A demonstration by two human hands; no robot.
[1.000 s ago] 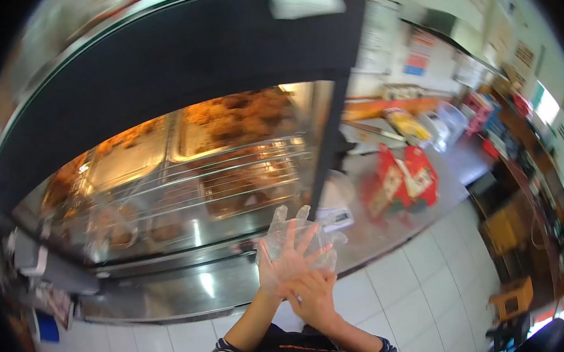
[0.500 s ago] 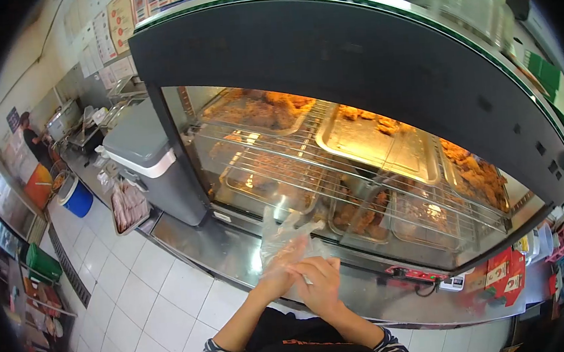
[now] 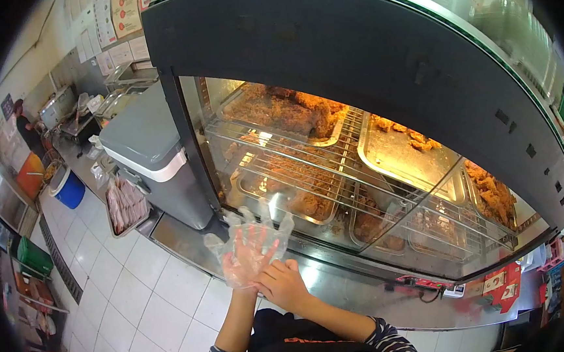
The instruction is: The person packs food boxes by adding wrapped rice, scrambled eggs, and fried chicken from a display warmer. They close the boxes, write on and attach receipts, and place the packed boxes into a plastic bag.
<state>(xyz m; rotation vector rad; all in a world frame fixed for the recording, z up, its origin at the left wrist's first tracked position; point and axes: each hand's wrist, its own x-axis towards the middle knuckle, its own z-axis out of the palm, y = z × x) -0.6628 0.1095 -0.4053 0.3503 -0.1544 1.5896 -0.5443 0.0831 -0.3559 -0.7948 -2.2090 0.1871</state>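
My left hand (image 3: 251, 250) is spread open inside a clear plastic glove (image 3: 224, 241), whose loose finger ends stick out past my fingertips. At the left wrist, my right hand (image 3: 283, 282) has its bare fingers pinched on the edge of that glove. Just beyond both hands stands a glass-fronted food warmer (image 3: 350, 24), lit from inside. Trays of fried chicken (image 3: 290, 110) rest on its wire shelves, and one tray (image 3: 391, 152) at the upper middle holds only a few pieces.
A grey lidded bin (image 3: 142, 137) stands left of the warmer. Beside it lies a metal tray of pale packets (image 3: 127, 206). A steel counter (image 3: 341, 280) runs below the warmer. Farther left are a blue bucket (image 3: 67, 188) and a person (image 3: 27, 128) at the back.
My left hand has moved left and opened out, its fingers now spread in the glove. The right hand followed to the wrist and keeps its pinch. The view has shifted slightly.
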